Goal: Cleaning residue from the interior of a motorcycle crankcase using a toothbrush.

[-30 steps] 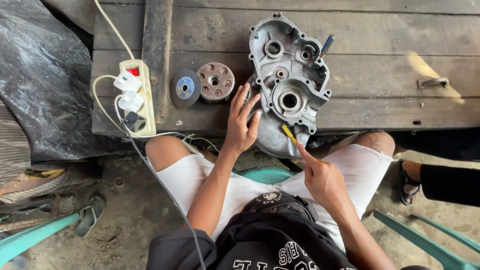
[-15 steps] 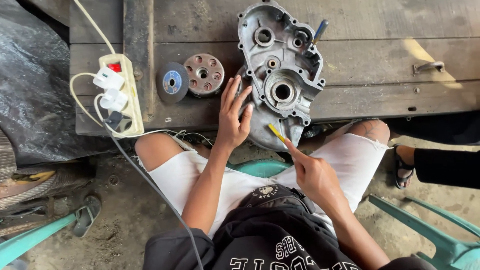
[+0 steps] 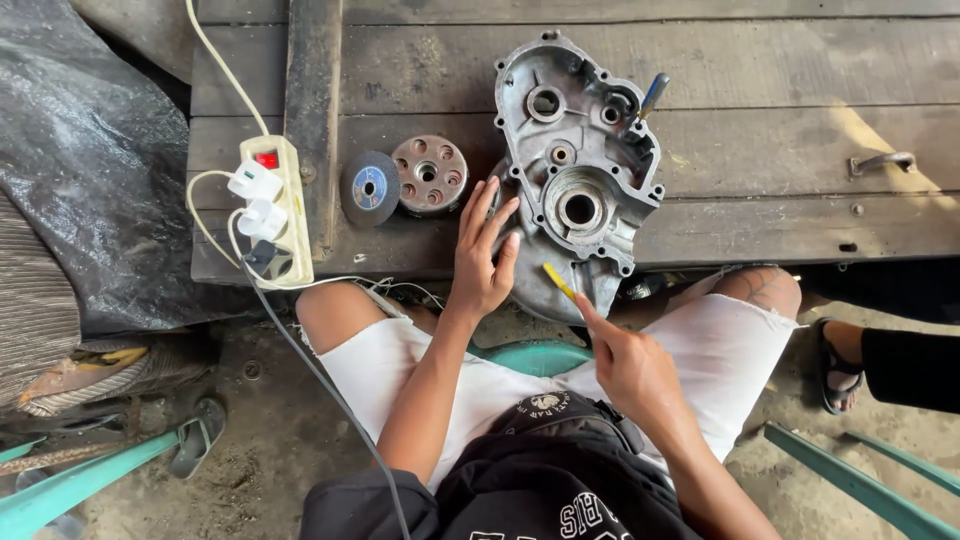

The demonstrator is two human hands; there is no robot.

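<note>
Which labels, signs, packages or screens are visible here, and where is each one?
Disc label: round, blue, on the dark grinding disc on the wooden table, left of the left hand.
Shirt print: white lettering on black, bottom centre.
No packages, signs or screens.

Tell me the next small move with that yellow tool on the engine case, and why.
Probably bring the yellow tool up onto the lower edge of the engine case. Its tip sits just below that edge in the right hand, and the left hand lies flat against the case's left side, apparently steadying it.
</note>
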